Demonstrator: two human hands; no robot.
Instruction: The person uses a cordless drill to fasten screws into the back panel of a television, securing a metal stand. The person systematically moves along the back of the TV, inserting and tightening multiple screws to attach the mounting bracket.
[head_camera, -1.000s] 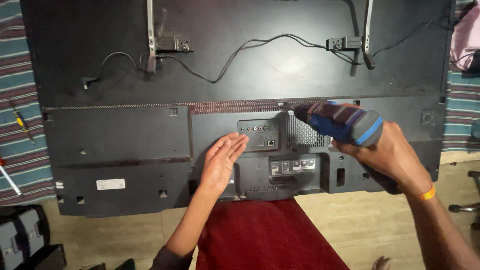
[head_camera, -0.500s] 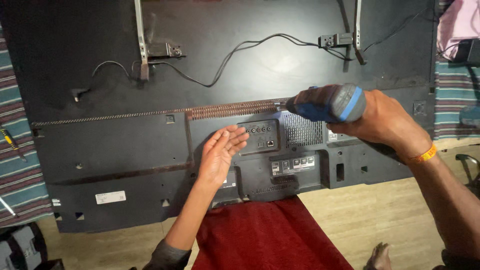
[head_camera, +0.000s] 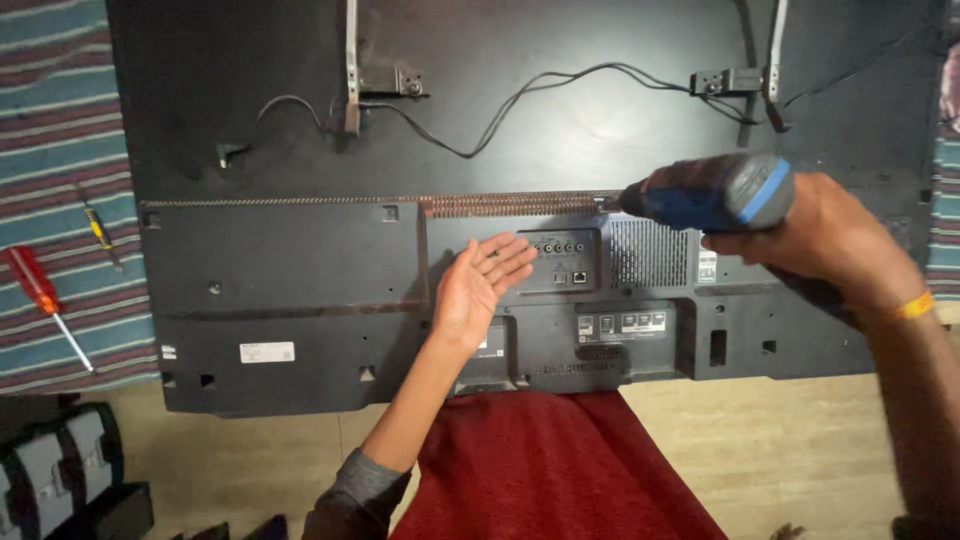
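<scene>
Right hand wraps the blue cordless drill, tip at the television back panel's upper seam; left hand lies flat and open on the panel, holding nothing; red screwdriver on striped rug

Flat-screen television lies face down, black back panel up, filling most of the view. Small white rectangular label on near left of panel. Tiny white sticker at left edge. Narrow white upright label right of the port block. White-on-black port labels near centre
</scene>
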